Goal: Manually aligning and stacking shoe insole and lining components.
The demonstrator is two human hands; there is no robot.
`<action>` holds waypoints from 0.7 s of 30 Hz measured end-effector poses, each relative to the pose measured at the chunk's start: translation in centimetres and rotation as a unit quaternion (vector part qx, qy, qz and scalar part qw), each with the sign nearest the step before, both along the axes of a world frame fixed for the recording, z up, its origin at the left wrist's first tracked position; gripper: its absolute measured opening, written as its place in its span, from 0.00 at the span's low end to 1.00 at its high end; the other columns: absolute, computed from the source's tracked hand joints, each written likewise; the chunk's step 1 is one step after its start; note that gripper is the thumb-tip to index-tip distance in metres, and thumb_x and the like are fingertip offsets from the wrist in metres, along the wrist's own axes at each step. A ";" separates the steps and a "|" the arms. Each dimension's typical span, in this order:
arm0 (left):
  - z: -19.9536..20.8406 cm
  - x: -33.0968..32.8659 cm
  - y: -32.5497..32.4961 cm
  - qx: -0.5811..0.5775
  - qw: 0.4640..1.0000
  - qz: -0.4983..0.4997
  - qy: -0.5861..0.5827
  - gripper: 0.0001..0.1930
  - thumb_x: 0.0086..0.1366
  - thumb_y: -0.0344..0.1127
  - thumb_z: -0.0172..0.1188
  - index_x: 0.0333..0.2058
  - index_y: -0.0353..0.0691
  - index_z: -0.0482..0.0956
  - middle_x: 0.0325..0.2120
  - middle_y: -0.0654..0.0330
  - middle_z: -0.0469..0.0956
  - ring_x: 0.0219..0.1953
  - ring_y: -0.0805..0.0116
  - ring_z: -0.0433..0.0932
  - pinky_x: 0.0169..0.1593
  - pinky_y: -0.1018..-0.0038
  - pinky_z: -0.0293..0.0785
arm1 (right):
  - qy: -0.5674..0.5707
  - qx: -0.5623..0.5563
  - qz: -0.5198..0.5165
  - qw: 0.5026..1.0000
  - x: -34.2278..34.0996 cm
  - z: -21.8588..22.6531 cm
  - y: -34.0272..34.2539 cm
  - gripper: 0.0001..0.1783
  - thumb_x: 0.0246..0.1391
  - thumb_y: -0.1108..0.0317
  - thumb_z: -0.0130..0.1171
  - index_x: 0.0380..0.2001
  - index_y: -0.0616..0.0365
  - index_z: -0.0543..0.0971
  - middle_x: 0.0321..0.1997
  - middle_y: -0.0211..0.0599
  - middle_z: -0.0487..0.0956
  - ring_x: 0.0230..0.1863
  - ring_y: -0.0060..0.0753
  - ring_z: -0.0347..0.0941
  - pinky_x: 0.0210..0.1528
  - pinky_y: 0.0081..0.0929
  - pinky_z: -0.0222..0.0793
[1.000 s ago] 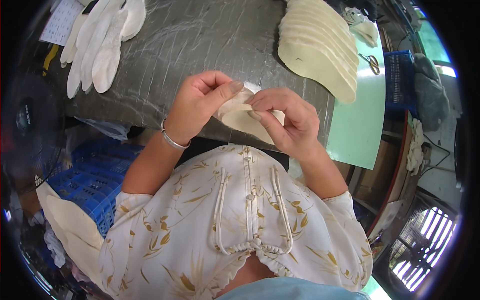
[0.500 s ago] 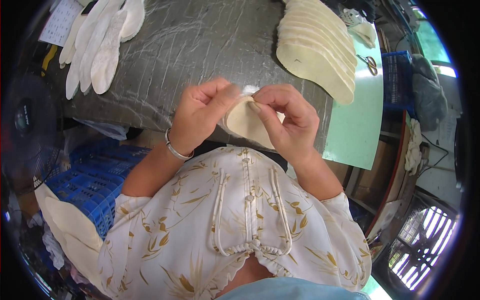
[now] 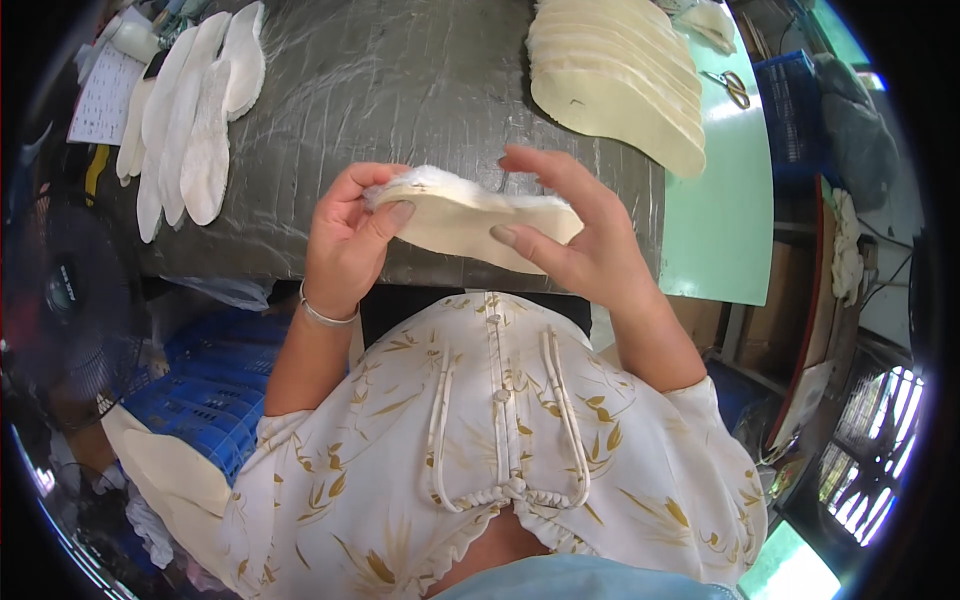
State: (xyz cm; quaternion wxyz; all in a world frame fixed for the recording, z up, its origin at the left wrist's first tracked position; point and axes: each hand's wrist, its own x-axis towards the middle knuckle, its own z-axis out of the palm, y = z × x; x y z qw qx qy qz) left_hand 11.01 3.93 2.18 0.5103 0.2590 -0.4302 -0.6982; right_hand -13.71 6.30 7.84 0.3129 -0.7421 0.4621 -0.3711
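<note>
A cream insole [image 3: 465,228] with white fleece along its upper edge is held up in front of me, just over the near edge of the table. My left hand [image 3: 345,235] grips one end, thumb on the smooth cream face and fingers behind. At the other end is my right hand [image 3: 590,235], its fingers raised and spread away from the thumb. That thumb lies against the insole's smooth face, or very close to it. Fleecy insoles [image 3: 205,130] lie side by side at the table's far left. An overlapping row of cream insoles [image 3: 610,110] lies at the far right.
The dark table [image 3: 400,90] has a green board [image 3: 715,240] at its right, with scissors [image 3: 737,90] on it. Blue crates [image 3: 205,380] and cream sheets [image 3: 175,470] are low at my left, near a fan [image 3: 70,285]. Another blue crate [image 3: 790,110] stands right of the table.
Both hands were pinching the insole's edge close together. Now they are apart, the insole is turned lengthwise between them, and my right fingers have come off its edge.
</note>
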 end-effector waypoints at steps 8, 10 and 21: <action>-0.5 -0.1 -0.2 -0.058 0.995 -0.060 0.062 0.11 0.64 0.24 0.57 0.45 0.37 0.70 0.46 0.53 0.73 0.50 0.64 0.74 0.56 0.68 0.69 | -0.117 0.145 0.064 0.980 0.8 -0.8 -0.4 0.22 0.49 0.64 0.67 0.46 0.65 0.81 0.42 0.42 0.81 0.45 0.33 0.77 0.51 0.30 0.71; -0.4 -0.3 -0.3 -0.055 0.996 -0.064 0.039 0.11 0.65 0.28 0.58 0.43 0.40 0.69 0.42 0.55 0.72 0.52 0.55 0.74 0.57 0.59 0.70 | -0.113 0.161 0.075 0.978 0.7 -0.8 -0.5 0.18 0.50 0.66 0.66 0.44 0.64 0.81 0.40 0.40 0.81 0.43 0.32 0.76 0.48 0.30 0.71; -0.9 -4.5 0.2 -0.141 0.939 0.151 -0.276 0.47 0.52 0.30 0.72 0.66 0.38 0.51 0.64 0.51 0.57 0.63 0.56 0.62 0.63 0.59 0.62 | -0.125 0.069 -0.160 0.977 0.3 -0.7 -2.4 0.16 0.48 0.63 0.68 0.36 0.64 0.82 0.33 0.38 0.83 0.33 0.27 0.78 0.38 0.25 0.75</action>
